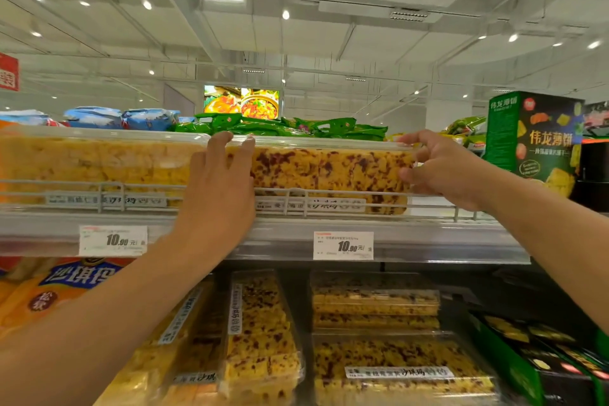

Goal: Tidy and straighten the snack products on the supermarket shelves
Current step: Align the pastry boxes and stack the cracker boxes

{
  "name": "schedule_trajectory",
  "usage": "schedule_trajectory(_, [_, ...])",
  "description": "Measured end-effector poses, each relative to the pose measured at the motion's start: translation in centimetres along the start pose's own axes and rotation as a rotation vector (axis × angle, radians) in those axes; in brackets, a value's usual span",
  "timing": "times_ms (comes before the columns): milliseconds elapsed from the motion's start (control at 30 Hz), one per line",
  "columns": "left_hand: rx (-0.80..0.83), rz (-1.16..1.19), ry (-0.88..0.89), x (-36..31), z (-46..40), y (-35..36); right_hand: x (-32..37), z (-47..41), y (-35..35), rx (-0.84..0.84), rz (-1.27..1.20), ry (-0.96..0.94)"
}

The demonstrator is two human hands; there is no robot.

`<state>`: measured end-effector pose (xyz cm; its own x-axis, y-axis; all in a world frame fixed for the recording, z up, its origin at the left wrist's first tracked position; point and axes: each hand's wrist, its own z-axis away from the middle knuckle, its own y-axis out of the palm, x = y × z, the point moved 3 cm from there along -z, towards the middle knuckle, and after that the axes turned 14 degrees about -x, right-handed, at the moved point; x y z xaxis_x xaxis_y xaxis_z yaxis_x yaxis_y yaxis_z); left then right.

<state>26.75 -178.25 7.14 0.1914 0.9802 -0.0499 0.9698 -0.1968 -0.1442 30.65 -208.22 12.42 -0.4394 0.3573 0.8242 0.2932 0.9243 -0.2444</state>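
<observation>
Gripping the right end of the speckled box (329,175), the right hand (441,168) has thumb low on the face and fingers curled over the top edge. Left hand (217,188) lies flat against the box's left end, fingers straight, tips over the top rim. Box stands on edge on the upper shelf (280,234), behind the wire rail (329,191). Left of the box, touching it: a plain yellow box (99,165). Right of it, apart: a green carton (534,142), upright. Behind it: green bags (280,127) and blue bags (122,117). Below it on the shelf lip: a price tag (343,245); another tag (113,241) sits further left. Lower down: more speckled boxes (375,306), some tilted.
</observation>
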Motion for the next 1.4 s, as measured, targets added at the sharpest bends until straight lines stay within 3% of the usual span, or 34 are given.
schedule_trajectory(233, [-0.047,-0.041,0.293,-0.5,0.0,0.8,0.2,0.9,0.7,-0.04,-0.001,-0.033])
schedule_trajectory(367, [-0.018,-0.006,0.281,-0.3,0.5,1.7,-0.1,1.1,0.6,-0.05,0.006,-0.068])
schedule_trajectory(700, [-0.159,0.111,0.319,-0.3,1.1,2.3,-0.3,1.6,1.0,-0.078,0.173,-0.109])
schedule_trajectory(767, [-0.203,0.115,0.344,-0.2,1.7,2.1,0.0,2.5,1.4,-0.14,0.252,-0.203])
schedule_trajectory(867, [-0.267,0.122,0.359,0.6,2.8,1.8,1.1,5.0,2.7,-0.392,0.489,-0.577])
schedule_trajectory(1000, [-0.283,0.131,0.361,2.7,4.6,1.5,1.2,9.0,7.9,-0.261,0.62,-0.97])
schedule_trajectory(1167, [-0.207,0.059,0.473,6.1,7.4,1.2,-0.9,11.5,13.6,-0.105,0.718,-1.026])
schedule_trajectory(1400, [-0.157,0.074,0.435,7.0,8.2,1.1,-3.9,11.8,16.2,-0.155,0.796,-0.99])
